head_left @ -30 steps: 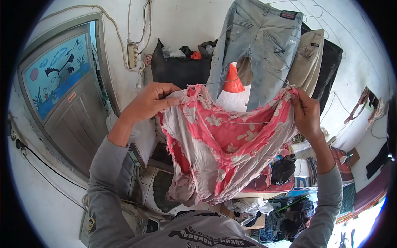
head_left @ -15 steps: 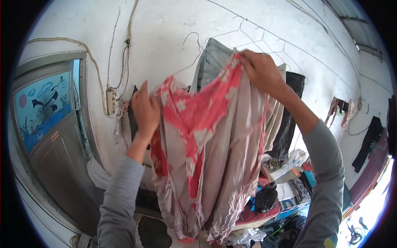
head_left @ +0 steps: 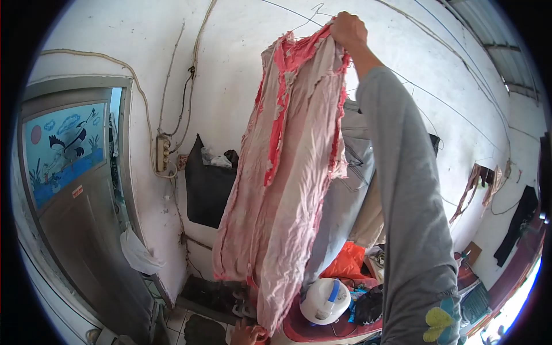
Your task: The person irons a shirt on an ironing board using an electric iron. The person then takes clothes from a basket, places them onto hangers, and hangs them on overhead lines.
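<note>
A long pinkish-beige dress (head_left: pixel 287 190) with red floral trim, seams outward, hangs from a wire hanger (head_left: pixel 318 10) near the line. High up, my right hand (head_left: pixel 349 30) is closed on the shoulder of the dress at the hanger. My left hand (head_left: pixel 247 333), partly cut off by the lower edge, is closed on the hem at the bottom. Grey-blue trousers (head_left: pixel 345 195) and a beige garment (head_left: pixel 370 215) hang behind the dress.
A wire line (head_left: pixel 443 100) crosses the white wall. At left stands a door (head_left: pixel 86 241) with a painted bird panel. A black bag (head_left: pixel 207 192) hangs on the wall. A white rice cooker (head_left: pixel 325 302) rests on a red surface below, beside orange plastic (head_left: pixel 344 259).
The dress and my right hand have risen toward the line, and the cloth now hangs lengthwise. My left hand has gone from the neckline down to the hem.
</note>
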{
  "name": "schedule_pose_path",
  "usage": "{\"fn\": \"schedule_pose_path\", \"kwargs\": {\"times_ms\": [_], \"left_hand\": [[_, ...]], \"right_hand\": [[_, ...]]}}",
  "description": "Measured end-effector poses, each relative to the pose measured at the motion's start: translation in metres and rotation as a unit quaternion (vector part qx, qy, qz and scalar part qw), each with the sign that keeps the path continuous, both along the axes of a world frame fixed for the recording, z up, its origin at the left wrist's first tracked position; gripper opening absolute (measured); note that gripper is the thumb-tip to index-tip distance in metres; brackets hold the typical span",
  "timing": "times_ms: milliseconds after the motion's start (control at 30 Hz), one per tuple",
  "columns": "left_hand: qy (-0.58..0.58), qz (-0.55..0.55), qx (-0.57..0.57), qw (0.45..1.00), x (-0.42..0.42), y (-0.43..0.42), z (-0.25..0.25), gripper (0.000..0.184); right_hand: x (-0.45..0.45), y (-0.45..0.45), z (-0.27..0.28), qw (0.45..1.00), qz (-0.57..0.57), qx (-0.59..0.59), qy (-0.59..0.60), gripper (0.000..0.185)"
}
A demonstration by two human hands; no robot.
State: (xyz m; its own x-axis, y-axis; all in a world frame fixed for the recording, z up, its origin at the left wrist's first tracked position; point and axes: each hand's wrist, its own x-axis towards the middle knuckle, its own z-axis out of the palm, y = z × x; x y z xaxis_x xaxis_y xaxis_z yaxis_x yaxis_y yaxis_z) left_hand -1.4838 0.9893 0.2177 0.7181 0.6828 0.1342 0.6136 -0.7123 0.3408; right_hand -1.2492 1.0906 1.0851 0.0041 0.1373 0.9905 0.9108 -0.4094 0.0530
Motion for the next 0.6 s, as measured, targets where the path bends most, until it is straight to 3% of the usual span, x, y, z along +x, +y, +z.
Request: {"fn": "schedule_pose_path", "kwargs": {"times_ms": [133,167,200,400,500,567,600], "left_hand": [[0.026,0.024,-0.078,0.996,-0.002,0.0,-0.012,0.06],[0.027,0.027,-0.087,0.995,-0.002,0.003,-0.012,0.06],[0.025,0.029,-0.095,0.995,-0.002,0.005,-0.012,0.06],[0.003,0.036,-0.154,0.987,-0.007,0.011,-0.021,0.057],[-0.027,0.044,-0.207,0.977,-0.018,0.014,-0.026,0.055],[-0.059,0.057,-0.268,0.96,-0.03,0.018,-0.028,0.054],[-0.077,0.066,-0.305,0.947,-0.037,0.019,-0.029,0.054]], "right_hand": [[0.004,0.045,-0.011,0.999,0.037,0.001,0.019,0.034],[0.003,0.054,-0.022,1.0,0.022,-0.012,0.006,0.025],[0.017,0.081,-0.022,0.999,0.043,0.0,-0.003,0.034],[-0.01,0.081,-0.108,0.987,0.143,-0.06,0.052,0.029],[0.006,0.069,-0.114,0.982,0.148,-0.1,0.066,0.036],[0.028,0.067,-0.094,0.974,0.177,-0.113,0.084,0.05],[0.062,0.061,-0.081,0.989,0.128,-0.074,-0.002,0.059]]}}
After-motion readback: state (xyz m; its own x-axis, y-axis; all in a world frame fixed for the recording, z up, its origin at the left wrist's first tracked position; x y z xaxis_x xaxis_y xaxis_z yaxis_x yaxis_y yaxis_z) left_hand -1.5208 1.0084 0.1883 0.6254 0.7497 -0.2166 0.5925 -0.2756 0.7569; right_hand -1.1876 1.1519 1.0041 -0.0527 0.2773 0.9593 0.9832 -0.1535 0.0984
